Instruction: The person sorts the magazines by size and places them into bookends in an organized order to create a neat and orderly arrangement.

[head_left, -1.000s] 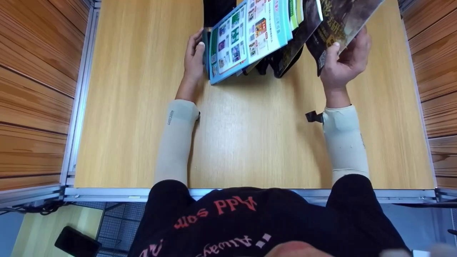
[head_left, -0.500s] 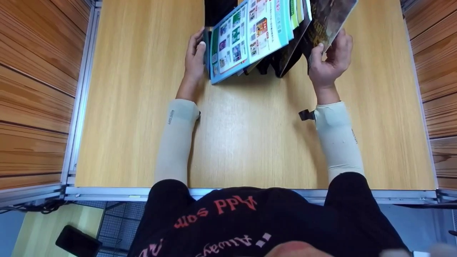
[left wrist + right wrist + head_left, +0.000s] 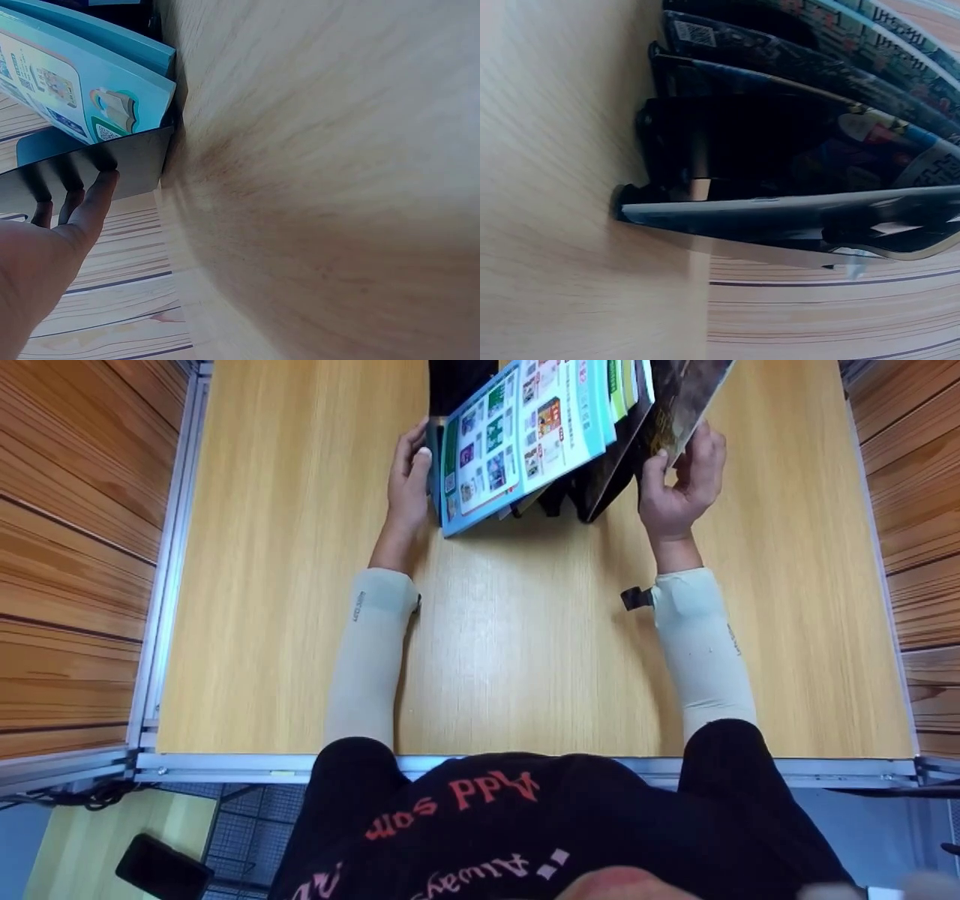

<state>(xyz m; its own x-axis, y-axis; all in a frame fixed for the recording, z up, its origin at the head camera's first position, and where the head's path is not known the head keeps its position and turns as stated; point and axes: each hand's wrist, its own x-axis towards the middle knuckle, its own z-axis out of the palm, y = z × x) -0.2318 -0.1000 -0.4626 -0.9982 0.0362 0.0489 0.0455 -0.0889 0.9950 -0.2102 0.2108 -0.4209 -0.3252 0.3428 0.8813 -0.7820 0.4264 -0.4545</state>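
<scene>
My left hand (image 3: pixel 409 472) rests against the outer face of a dark end panel (image 3: pixel 142 161) of a black book rack; in the left wrist view its fingers are extended against that panel. A light-blue book (image 3: pixel 487 457) with small printed pictures leans beside it, its cover facing up. At the right, my right hand (image 3: pixel 682 484) pinches the near edge of a dark, brown-printed book (image 3: pixel 686 405), thumb on the cover. That book stands tilted beside the rack's black dividers (image 3: pixel 727 135). The right wrist view does not plainly show my right hand.
Several more books, among them a green-and-yellow one (image 3: pixel 619 390), stand between the two hands. A black part of the rack (image 3: pixel 457 390) stretches toward the far side. Wood-patterned walls flank the wooden table (image 3: pixel 525 660). A black phone-like object (image 3: pixel 163 868) lies below, left.
My right hand has moved left with the dark book, bringing it up against the other books and tilting it more upright. My left hand and the light-blue book have stayed in place.
</scene>
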